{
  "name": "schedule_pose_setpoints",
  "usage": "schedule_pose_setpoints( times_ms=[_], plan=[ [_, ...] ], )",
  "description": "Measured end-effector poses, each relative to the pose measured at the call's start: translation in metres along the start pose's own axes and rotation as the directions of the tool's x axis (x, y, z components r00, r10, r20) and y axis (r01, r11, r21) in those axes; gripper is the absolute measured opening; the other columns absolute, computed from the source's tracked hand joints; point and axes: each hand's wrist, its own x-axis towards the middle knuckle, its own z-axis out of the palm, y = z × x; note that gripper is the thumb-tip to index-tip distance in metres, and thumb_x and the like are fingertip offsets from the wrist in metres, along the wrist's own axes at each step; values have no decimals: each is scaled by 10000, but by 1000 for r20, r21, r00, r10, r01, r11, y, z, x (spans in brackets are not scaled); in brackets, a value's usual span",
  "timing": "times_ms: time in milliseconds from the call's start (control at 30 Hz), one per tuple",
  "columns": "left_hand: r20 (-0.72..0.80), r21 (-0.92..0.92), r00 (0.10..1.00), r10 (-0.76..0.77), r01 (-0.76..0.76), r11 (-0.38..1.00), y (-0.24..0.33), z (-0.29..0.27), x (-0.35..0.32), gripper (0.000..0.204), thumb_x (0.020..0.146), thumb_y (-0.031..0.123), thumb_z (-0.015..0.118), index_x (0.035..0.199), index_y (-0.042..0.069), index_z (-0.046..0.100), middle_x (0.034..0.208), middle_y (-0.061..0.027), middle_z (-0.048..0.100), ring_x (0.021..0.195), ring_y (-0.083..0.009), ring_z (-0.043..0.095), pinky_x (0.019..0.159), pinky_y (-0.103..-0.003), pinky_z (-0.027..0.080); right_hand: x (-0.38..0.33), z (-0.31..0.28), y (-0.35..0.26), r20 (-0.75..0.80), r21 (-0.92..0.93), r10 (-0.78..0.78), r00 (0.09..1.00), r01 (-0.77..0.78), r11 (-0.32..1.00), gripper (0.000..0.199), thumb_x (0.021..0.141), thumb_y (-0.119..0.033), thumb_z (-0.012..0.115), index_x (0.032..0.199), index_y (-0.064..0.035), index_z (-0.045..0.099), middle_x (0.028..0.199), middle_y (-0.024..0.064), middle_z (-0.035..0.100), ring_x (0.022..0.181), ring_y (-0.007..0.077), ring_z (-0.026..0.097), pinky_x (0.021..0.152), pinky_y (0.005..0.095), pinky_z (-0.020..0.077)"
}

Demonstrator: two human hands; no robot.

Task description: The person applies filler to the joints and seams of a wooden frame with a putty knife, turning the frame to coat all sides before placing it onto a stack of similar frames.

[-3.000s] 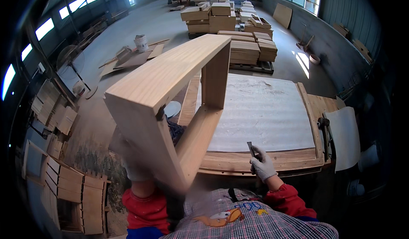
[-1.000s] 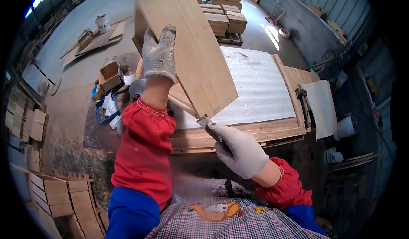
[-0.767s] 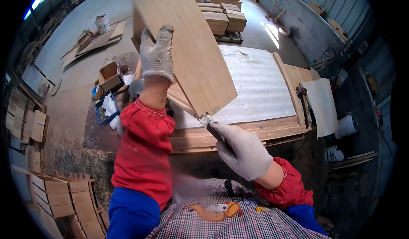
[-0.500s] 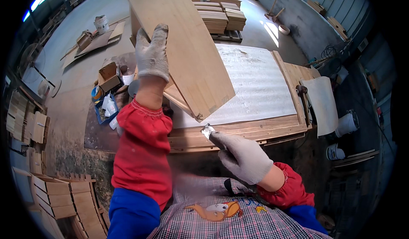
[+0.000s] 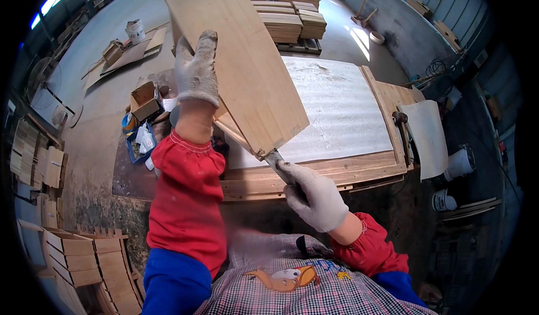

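My left hand (image 5: 197,68), in a pale work glove, grips the edge of a wooden drawer (image 5: 247,62), the thumb lying along its broad panel. The drawer is tilted, one corner pointing down toward me above the bench. In my gloved right hand (image 5: 317,197) is a putty knife (image 5: 277,164), its blade smeared with pale filler. The blade tip touches the drawer's lower corner, beside a small rough patch. Most of the drawer's inside and the fingers of my left hand behind it are hidden.
A white foam sheet (image 5: 337,110) covers the wood-edged bench (image 5: 314,175). To the left are a cardboard box (image 5: 145,100) and a blue tray (image 5: 140,146) with bottles. Stacked boards (image 5: 281,26) stand beyond, a hammer (image 5: 400,118) lies at right, and wooden drawers (image 5: 73,259) sit lower left.
My right hand has moved up and left, bringing the putty knife's blade from just below the drawer onto its lower corner. My left hand and the drawer have shifted slightly left.
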Motion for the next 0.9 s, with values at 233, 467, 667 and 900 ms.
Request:
schedule_pose_setpoints(
  times_ms=[233, 467, 667, 900],
  plan=[
    [8, 15, 1000, 9, -9, 1000, 1, 0, 1, 326, 908, 189, 648, 1171, 19, 556, 1040, -50, 626, 881, -128, 599, 771, -267, 501, 1, -3, 5, 11, -4, 28, 1000, -28, 1000, 451, 811, -23, 600, 1256, -55, 530, 1035, 206, 624, 911, 376, 625, 769, 407, 517],
    [22, 40, 1000, 18, -19, 999, 3, -1, 2, 322, 909, 187, 648, 1170, 23, 556, 1041, -47, 628, 887, -125, 601, 774, -270, 502, -1, -1, 15, -25, 21, 11, 1000, -11, 1000, 437, 821, -21, 600, 1251, -52, 532, 1029, 212, 626, 922, 375, 627, 771, 397, 517],
    [28, 29, 999, 18, -19, 999, 2, -2, 3, 330, 908, 183, 646, 1180, 23, 548, 1044, -50, 628, 885, -125, 602, 771, -267, 504, 4, 6, 23, -61, 38, -11, 998, 13, 999, 414, 820, -16, 599, 1230, -40, 544, 1007, 209, 627, 897, 378, 630, 757, 398, 518],
    [8, 0, 1000, -17, 17, 1000, 7, -3, 3, 344, 908, 184, 645, 1194, 23, 539, 1047, -51, 628, 879, -125, 605, 762, -265, 507, 5, -20, 5, 115, -75, -130, 985, 140, 987, 464, 782, 22, 619, 1234, -26, 530, 952, 195, 636, 801, 345, 644, 703, 367, 519]
  ],
)
